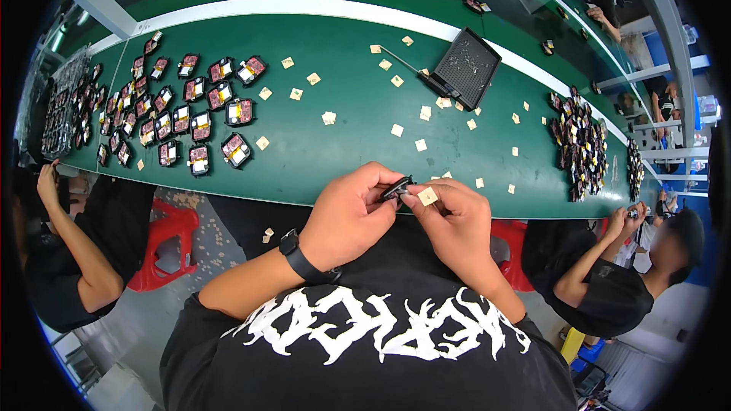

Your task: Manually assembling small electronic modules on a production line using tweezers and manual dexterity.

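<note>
Taking the hands as the middle of a clock face, a long green worktop [358, 110] with a white far edge sweeps from 9 round to 3. At 6 is the wearer's black shirt [365, 392], printed in jagged white. Two other people in dark clothes sit along the near side — a left co-worker [61, 274] towards 9 and a right co-worker [617, 297] towards 4. A left red stool [164, 247] shows between 8 and 9, a right red stool [512, 253] at 4.

Around 10 lie loose rows of dark-rimmed units [199, 125] with reddish boards; a crowded heap of similar units [580, 148] lies between 2 and 3. The black tray [474, 65] is at 1, with a slim dark-handled tool [435, 81] beside its near corner.

The left hand [350, 209] grips a small black device [396, 189] between thumb and fingers, just over the worktop's near edge. The right hand [457, 217] — thumb and forefinger together beside that device — pinches a pale square [428, 195]. Similar loose squares [397, 130] dot the worktop from 10 to 2.
</note>
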`<state>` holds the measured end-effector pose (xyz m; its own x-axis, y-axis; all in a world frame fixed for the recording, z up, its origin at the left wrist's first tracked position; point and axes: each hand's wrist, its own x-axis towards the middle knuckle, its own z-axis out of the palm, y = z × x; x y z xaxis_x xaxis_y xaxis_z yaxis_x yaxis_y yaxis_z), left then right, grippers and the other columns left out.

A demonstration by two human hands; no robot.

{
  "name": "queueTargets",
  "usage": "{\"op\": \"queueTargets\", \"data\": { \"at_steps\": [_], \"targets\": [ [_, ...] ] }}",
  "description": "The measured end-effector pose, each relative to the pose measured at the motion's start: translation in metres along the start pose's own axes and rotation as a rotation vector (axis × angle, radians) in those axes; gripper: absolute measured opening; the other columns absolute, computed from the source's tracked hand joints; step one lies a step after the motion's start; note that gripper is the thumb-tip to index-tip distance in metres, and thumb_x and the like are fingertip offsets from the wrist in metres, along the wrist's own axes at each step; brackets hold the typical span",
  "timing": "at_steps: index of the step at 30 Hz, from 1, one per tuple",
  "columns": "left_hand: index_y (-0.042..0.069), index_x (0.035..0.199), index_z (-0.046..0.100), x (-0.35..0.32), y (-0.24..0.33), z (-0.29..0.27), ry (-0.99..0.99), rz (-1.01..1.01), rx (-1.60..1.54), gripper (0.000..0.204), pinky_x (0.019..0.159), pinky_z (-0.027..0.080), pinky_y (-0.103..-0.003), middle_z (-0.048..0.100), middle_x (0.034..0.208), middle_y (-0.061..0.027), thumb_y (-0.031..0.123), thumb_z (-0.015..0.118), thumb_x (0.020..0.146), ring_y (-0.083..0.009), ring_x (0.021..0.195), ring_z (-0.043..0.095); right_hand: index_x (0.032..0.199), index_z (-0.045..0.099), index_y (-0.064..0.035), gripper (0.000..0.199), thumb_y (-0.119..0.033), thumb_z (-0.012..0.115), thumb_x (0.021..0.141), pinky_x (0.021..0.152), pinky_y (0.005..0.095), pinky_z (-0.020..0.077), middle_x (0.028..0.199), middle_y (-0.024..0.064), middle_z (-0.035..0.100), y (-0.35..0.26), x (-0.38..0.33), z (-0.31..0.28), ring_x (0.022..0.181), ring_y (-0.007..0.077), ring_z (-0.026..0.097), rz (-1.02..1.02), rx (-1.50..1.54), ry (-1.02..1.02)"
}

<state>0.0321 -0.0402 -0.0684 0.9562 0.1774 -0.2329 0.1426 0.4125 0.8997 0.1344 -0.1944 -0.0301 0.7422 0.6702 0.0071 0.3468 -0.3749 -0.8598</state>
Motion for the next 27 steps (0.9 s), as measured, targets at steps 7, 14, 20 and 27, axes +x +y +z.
{"op": "queueTargets", "data": {
  "at_steps": [7,14,20,27],
  "targets": [
    [-0.005,0.122,0.055,0.002,-0.007,-0.001,-0.017,-0.006,-0.13,0.026,0.096,0.053,-0.029,0.065,0.117,-0.0084,-0.009,0.055,0.097,-0.0129,0.109,0.064,0.095,0.075,0.0054,0.008,0.001,0.077,0.089,0.065,0.0236,0.0517,0.095,0.0052,0.062,0.016,0.001,0.012,0.072,0.0115,0.063,0.225,0.412,0.023],
    [-0.006,0.121,0.056,-0.003,-0.007,-0.002,-0.043,-0.003,-0.136,0.024,0.094,0.054,-0.029,0.065,0.113,-0.008,-0.008,0.058,0.097,-0.0118,0.104,0.065,0.089,0.066,0.0075,0.008,0.006,0.074,0.089,0.078,0.0295,0.0605,0.098,0.0083,0.06,0.02,0.006,0.013,0.083,0.0181,0.07,0.409,0.775,-0.029],
    [-0.006,0.122,0.057,-0.004,-0.013,-0.01,-0.124,-0.038,-0.179,0.024,0.093,0.055,-0.029,0.066,0.112,-0.0082,-0.008,0.058,0.098,-0.0125,0.104,0.065,0.085,0.063,0.0029,0.012,0.005,0.074,0.088,0.076,0.0301,0.0609,0.088,0.01,0.069,0.022,0.01,0.004,0.081,0.0181,0.072,0.541,0.783,-0.194],
    [-0.005,0.124,0.056,-0.005,-0.007,-0.005,-0.081,-0.102,-0.077,0.023,0.081,0.057,-0.026,0.067,0.109,-0.0096,-0.002,0.056,0.1,-0.0109,0.093,0.068,0.086,0.065,0.0018,0.013,-0.003,0.076,0.09,0.066,0.0231,0.0535,0.082,0.0069,0.071,0.025,0.005,0.008,0.072,0.0107,0.066,0.53,0.69,-0.197]
  ]
}}
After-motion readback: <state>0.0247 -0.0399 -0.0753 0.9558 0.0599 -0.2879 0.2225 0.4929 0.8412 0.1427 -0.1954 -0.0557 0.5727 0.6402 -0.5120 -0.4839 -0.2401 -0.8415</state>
